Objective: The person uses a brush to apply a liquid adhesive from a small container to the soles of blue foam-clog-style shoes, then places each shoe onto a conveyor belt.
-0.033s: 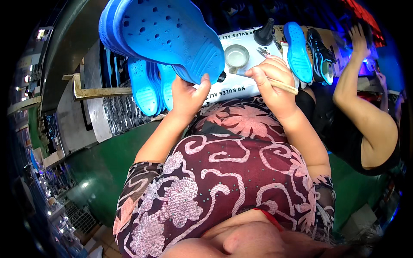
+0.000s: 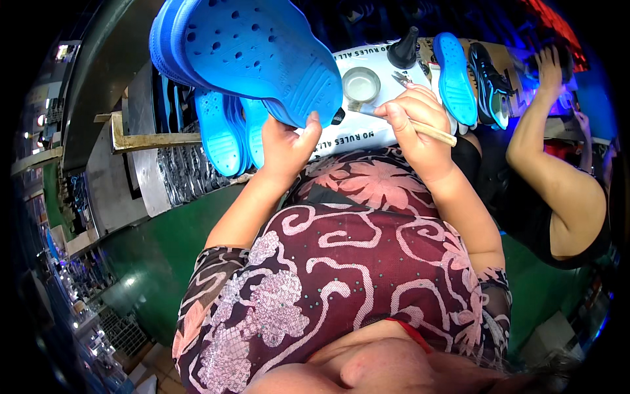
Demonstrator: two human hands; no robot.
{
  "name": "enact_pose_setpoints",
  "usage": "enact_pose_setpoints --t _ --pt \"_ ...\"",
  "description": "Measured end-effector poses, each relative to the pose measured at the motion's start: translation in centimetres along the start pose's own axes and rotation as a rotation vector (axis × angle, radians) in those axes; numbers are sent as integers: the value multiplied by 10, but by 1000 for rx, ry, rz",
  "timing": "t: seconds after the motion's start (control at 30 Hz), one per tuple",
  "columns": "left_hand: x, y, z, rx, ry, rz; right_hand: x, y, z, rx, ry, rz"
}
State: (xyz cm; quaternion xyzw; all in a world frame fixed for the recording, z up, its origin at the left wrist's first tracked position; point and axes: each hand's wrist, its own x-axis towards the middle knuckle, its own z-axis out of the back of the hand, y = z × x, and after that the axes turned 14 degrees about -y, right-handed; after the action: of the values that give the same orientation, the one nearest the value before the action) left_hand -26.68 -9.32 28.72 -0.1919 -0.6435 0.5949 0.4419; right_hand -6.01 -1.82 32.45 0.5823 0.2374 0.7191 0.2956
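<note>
My left hand [image 2: 289, 148] grips the near end of a stack of blue shoe soles [image 2: 262, 62], thumb on top and fingers beneath. The top sole is dotted with small holes and has grooves at its near end. In my right hand [image 2: 417, 128] is a brush [image 2: 430, 132] with a pale wooden handle, its bristle end pointing left beside a small round bowl [image 2: 361, 85] of pale liquid. Pointed metal tips [image 2: 401, 79] show just beyond my right fingers; whether I hold that tool too is hidden.
A white printed sheet [image 2: 354, 138] covers the worktop. A black cone-shaped bottle [image 2: 403, 49] stands behind the bowl. Blue soles [image 2: 220, 131] lie at left, another blue sole [image 2: 454, 79] and a black shoe [image 2: 487, 79] at right. A co-worker's arm [image 2: 531, 125] reaches in at far right.
The co-worker's arm at the right has shifted very slightly. My hands, the soles and the brush stay almost exactly where they were.
</note>
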Motion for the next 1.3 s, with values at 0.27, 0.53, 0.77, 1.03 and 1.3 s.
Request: enact_pose_setpoints --t 0.27,0.53,0.77,1.03,1.3 --pt "0 8 0 19 8 -41 -4 4 0 -12 107 21" --pt "1 8 -6 -32 -50 -74 -6 6 -8 61 46 49" --pt "2 6 -6 -41 -42 -95 -7 6 -3 93 1 3" --pt "11 -2 -2 174 127 -463 -11 4 -2 77 29 -64" --pt "23 -23 -2 97 66 -320 -26 -5 19 168 -145 -350"
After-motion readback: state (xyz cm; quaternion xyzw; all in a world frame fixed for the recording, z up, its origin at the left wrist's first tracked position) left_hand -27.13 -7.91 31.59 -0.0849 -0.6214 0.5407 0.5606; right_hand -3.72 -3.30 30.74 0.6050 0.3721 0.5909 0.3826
